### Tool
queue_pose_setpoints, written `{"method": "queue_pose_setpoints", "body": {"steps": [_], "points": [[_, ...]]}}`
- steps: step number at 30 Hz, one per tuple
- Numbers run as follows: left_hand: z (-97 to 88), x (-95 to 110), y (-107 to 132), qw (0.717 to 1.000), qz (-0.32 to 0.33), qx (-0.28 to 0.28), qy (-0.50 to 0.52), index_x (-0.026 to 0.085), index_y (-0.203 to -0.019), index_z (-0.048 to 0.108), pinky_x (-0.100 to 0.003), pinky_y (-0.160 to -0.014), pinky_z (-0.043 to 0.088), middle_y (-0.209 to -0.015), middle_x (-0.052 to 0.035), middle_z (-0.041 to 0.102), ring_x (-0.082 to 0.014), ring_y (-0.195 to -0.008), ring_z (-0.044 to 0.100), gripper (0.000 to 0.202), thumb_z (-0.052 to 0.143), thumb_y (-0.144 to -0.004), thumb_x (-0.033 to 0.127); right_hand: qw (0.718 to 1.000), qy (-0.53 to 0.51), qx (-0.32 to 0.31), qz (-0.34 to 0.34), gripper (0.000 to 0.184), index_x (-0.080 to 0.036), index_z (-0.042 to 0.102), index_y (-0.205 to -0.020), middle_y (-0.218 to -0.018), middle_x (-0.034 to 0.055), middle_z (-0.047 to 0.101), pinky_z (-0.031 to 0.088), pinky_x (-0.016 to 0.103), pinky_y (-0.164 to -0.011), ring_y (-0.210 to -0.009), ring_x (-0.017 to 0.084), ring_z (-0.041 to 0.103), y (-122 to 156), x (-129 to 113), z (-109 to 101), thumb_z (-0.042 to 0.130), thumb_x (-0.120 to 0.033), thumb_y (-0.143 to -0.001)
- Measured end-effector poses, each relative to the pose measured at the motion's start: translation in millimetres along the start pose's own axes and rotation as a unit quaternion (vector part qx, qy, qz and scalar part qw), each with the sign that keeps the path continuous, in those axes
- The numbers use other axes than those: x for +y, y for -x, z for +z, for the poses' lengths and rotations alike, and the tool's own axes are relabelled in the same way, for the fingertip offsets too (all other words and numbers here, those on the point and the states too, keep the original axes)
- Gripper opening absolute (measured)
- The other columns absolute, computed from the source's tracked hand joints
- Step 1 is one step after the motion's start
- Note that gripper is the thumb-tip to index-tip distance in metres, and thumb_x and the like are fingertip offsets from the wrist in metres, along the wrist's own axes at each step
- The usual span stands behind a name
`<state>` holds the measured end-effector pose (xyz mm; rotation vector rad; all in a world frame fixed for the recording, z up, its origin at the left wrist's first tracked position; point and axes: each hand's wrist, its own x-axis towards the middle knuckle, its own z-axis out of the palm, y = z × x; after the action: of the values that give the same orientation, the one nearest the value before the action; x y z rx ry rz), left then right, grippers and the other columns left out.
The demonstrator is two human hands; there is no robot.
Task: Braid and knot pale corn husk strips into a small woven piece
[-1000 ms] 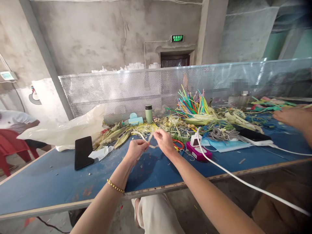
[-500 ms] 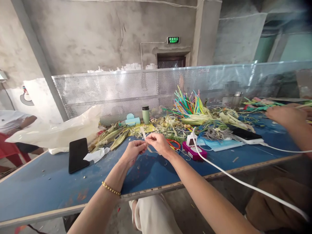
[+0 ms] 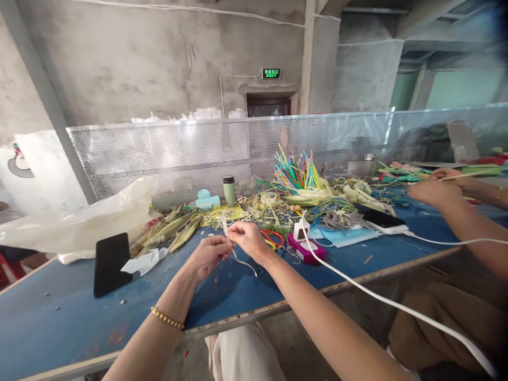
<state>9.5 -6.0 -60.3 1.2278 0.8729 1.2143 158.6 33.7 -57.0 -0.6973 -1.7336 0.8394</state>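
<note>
My left hand (image 3: pixel 206 255) and my right hand (image 3: pixel 248 239) meet above the blue table (image 3: pixel 59 312), fingers pinched on a thin pale husk strip (image 3: pixel 242 260) that curls down between them. A short end of the strip sticks up behind the fingers. A gold bead bracelet (image 3: pixel 166 319) sits on my left wrist. Behind my hands lie a pile of corn husks (image 3: pixel 174 227) and a tangle of pale strips (image 3: pixel 270 209). An orange ring (image 3: pixel 273 236) lies just right of my right hand.
A black phone (image 3: pixel 110 262) and crumpled paper (image 3: pixel 145 260) lie at left beside a white plastic bag (image 3: pixel 79 222). A pink box with a white charger (image 3: pixel 305 246) and cable (image 3: pixel 381 299), coloured straws (image 3: pixel 296 172), a green flask (image 3: pixel 229 191). Another person's hands (image 3: pixel 436 190) work at right.
The view has swung right and my hands have drawn together; the strip's long end, held up between them a second ago, now hangs down below the fingers.
</note>
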Motion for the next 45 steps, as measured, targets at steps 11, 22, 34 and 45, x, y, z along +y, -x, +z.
{"method": "queue_pose_setpoints", "body": {"steps": [11,22,34,45], "points": [[-3.7,2,-6,0.992,-0.009,0.098,0.073,0.012,-0.065,0.064,-0.019,-0.051,0.039,-0.057,-0.0015,0.061,-0.0072,-0.049,0.052,0.022,0.083,-0.055,0.02,0.977,0.159,0.127,-0.063,0.021,-0.018,0.063,-0.074,-0.073,0.0043,0.067,0.044,0.025,-0.064,-0.066,0.016,0.058,-6,2,-5,0.054,-0.035,-0.084],[-3.5,-7,-10,0.992,0.05,0.104,0.056,0.013,-0.07,0.064,-0.021,-0.052,0.043,-0.06,-0.0037,0.066,-0.0117,-0.053,0.06,0.032,0.086,-0.055,0.029,0.977,0.193,-0.058,-0.061,0.017,-0.016,0.066,-0.07,-0.065,0.0029,0.068,0.038,0.022,-0.058,-0.058,0.013,0.056,0,2,-2,0.057,-0.019,-0.084],[-4.6,-4,-9,0.996,0.011,0.072,0.053,0.01,-0.072,0.066,-0.024,-0.058,0.051,-0.069,-0.0114,0.072,-0.0167,-0.059,0.067,0.016,0.077,-0.062,0.014,0.955,0.283,-0.035,-0.082,0.018,-0.016,0.057,-0.066,-0.067,0.0025,0.064,0.035,0.022,-0.061,-0.063,0.013,0.053,-2,2,-3,0.053,-0.008,-0.082],[-4.0,-2,-6,0.996,-0.001,0.07,0.051,0.008,-0.076,0.068,-0.025,-0.058,0.052,-0.074,-0.0134,0.073,-0.0177,-0.062,0.069,0.015,0.077,-0.066,0.014,0.964,0.25,-0.043,-0.076,0.021,-0.016,0.059,-0.065,-0.064,0.0015,0.062,0.034,0.023,-0.059,-0.061,0.012,0.05,-2,0,-7,0.054,-0.015,-0.085]]}}
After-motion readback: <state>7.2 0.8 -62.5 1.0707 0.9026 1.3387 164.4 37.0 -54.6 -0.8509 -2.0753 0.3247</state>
